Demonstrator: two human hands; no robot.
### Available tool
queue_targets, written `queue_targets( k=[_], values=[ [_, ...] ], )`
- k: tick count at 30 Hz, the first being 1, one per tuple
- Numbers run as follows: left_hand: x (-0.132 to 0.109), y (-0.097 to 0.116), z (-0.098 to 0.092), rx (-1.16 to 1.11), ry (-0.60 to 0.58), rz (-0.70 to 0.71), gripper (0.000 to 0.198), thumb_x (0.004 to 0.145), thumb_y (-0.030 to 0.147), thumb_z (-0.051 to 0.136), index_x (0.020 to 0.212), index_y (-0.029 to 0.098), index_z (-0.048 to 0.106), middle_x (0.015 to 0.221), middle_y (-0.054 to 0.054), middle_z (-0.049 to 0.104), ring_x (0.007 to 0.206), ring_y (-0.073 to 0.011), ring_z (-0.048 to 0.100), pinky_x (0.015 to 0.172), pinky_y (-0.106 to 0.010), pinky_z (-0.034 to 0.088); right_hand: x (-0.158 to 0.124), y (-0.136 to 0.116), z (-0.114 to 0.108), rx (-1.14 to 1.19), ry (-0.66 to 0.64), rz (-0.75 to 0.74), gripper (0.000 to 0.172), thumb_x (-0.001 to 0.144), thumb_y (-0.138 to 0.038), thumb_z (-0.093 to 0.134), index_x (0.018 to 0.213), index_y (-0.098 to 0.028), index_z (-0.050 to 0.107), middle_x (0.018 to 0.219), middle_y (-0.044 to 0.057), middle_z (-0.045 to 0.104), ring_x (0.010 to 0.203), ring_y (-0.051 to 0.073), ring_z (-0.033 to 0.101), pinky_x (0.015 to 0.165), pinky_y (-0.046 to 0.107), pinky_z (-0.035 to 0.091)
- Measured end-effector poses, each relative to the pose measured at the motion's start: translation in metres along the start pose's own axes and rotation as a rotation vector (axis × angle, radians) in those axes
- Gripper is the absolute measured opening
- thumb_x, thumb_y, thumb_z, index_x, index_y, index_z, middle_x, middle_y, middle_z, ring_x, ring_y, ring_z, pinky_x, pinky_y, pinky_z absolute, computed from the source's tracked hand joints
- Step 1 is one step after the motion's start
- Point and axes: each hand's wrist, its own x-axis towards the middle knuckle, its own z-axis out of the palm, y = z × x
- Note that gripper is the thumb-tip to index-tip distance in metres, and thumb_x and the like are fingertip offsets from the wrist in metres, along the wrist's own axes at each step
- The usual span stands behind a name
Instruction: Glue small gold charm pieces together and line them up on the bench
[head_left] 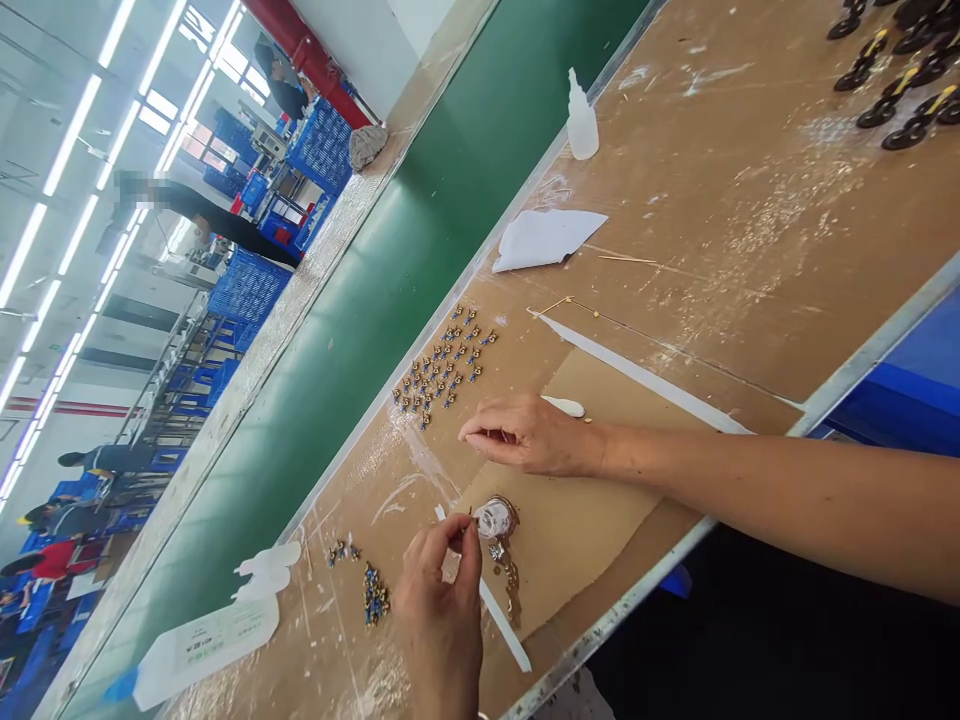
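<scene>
My left hand is pinched shut beside a small round dish of white paste. A tiny dark piece seems to show at its fingertips, too small to name. Farther up the bench, my right hand hovers over the brown cardboard sheet with fingers curled together; what they hold, if anything, is hidden. A white rounded object lies just beyond that hand. Tiny blue-and-gold pieces stand in rows past my right hand. More of them lie in a pile left of my left hand.
A large blue-capped bottle lies at the lower left. Farther along are white paper, an upright squeeze bottle and several black-and-yellow parts. A green belt runs along the bench. People work in the background.
</scene>
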Motion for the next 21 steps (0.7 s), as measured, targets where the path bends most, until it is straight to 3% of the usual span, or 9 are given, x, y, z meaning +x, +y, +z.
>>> queue_targets(
  k=[14, 18, 21],
  values=[
    [0.003, 0.003, 0.000, 0.021, -0.012, 0.018, 0.016, 0.077, 0.039, 0.062, 0.075, 0.025, 0.069, 0.064, -0.001, 0.064, 0.066, -0.0179, 0.062, 0.065, -0.027, 0.048, 0.002, 0.000, 0.000, -0.030, 0.003, -0.011, 0.021, 0.089, -0.019, 0.043, 0.081, -0.015, 0.062, 0.074, 0.002, 0.064, 0.070, 0.011, 0.056, 0.069, 0.025, 0.042],
    [-0.002, 0.004, -0.009, 0.023, 0.025, 0.030, 0.018, 0.076, 0.041, 0.063, 0.076, 0.025, 0.070, 0.068, -0.001, 0.066, 0.062, -0.0167, 0.060, 0.067, -0.028, 0.049, 0.001, -0.001, -0.001, -0.014, 0.017, 0.000, 0.020, 0.089, -0.018, 0.044, 0.083, -0.015, 0.062, 0.077, 0.003, 0.065, 0.071, 0.010, 0.056, 0.070, 0.024, 0.043],
    [-0.017, 0.002, -0.019, 0.034, 0.136, -0.063, 0.022, 0.075, 0.047, 0.062, 0.076, 0.025, 0.069, 0.069, -0.001, 0.067, 0.063, -0.0169, 0.060, 0.067, -0.028, 0.048, 0.001, -0.003, -0.002, -0.001, 0.052, -0.020, 0.018, 0.089, -0.016, 0.045, 0.083, -0.014, 0.062, 0.075, 0.002, 0.064, 0.069, 0.009, 0.056, 0.068, 0.022, 0.044]
  ],
)
